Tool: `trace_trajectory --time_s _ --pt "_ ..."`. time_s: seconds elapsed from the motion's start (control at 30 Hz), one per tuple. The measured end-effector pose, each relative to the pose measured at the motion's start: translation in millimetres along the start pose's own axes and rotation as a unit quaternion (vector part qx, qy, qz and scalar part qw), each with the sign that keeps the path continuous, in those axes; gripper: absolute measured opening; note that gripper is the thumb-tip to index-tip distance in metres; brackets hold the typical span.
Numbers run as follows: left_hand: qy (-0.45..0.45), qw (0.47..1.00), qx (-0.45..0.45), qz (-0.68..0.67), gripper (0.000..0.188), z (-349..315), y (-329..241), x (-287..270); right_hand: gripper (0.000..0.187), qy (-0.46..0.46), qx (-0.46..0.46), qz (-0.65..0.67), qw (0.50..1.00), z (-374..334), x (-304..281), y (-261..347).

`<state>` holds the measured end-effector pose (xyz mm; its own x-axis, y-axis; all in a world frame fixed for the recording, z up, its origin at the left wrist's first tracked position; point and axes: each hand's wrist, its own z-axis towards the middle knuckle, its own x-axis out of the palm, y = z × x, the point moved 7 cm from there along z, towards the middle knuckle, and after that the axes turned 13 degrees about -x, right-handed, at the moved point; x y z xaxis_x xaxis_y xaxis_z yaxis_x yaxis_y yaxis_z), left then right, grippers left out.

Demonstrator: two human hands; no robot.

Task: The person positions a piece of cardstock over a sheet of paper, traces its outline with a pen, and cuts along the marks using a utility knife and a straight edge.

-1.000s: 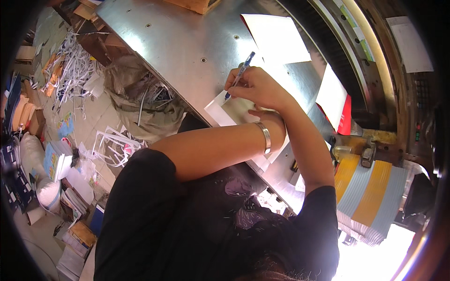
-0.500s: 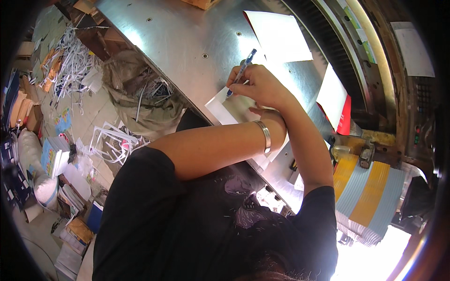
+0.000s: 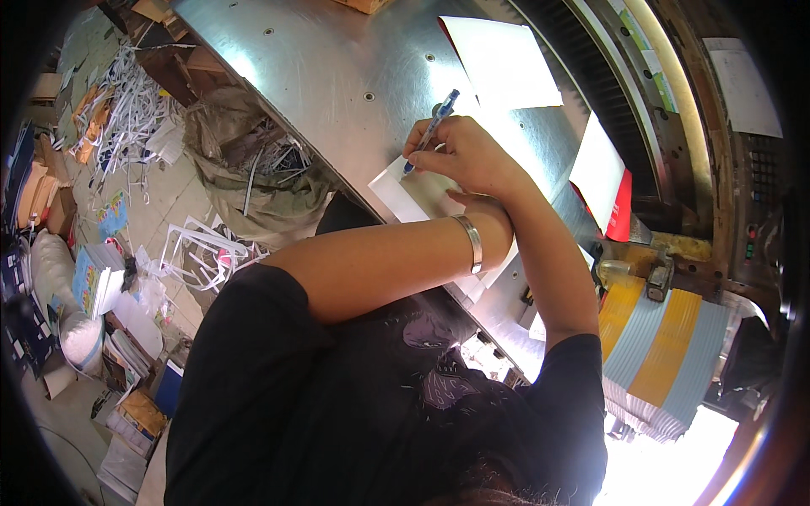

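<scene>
A blue-and-clear pen (image 3: 434,126) is pinched in my right hand (image 3: 464,152), its tip down at a white sheet of paper (image 3: 395,196) on the metal table (image 3: 337,59). My left hand (image 3: 489,218) crosses in front of me and rests by the paper's near side, under my right wrist. A thumb shows there, but the right forearm hides the other fingers. Around the left wrist is a silver bracelet (image 3: 473,244).
A white sheet (image 3: 506,63) lies farther back on the table, and a white-and-red folder (image 3: 603,181) at right. Yellow-and-blue striped stacks (image 3: 662,346) stand lower right. Paper strips (image 3: 135,105) and a sack of scraps (image 3: 228,160) lie on the left floor.
My right hand and the pen tip have shifted slightly left along the sheet. The left arm has barely moved.
</scene>
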<state>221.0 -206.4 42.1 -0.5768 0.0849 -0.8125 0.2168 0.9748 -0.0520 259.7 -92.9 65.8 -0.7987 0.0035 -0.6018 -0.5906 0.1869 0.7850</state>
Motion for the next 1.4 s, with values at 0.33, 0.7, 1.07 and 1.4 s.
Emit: trace_trajectory --time_s 0.33,0.7,1.07,1.4 --pt "-0.013 1.000 0.003 -0.024 0.045 8.7 -2.8 7.1 0.025 -0.011 -0.015 -0.011 1.000 -2.9 0.4 7.6" --pt "-0.037 0.998 0.001 -0.042 0.039 0.8 -0.7 3.8 0.025 -0.009 -0.012 -0.019 1.000 -3.9 3.6 0.4" --pt "-0.020 0.998 0.001 -0.058 0.037 5.9 -0.6 7.9 0.024 -0.001 -0.020 -0.021 1.000 -2.4 6.0 8.0" --pt "-0.024 0.997 -0.045 -0.058 0.057 14.7 5.9 10.1 0.018 -0.135 -0.041 0.108 0.984 -16.6 -26.1 -9.0"
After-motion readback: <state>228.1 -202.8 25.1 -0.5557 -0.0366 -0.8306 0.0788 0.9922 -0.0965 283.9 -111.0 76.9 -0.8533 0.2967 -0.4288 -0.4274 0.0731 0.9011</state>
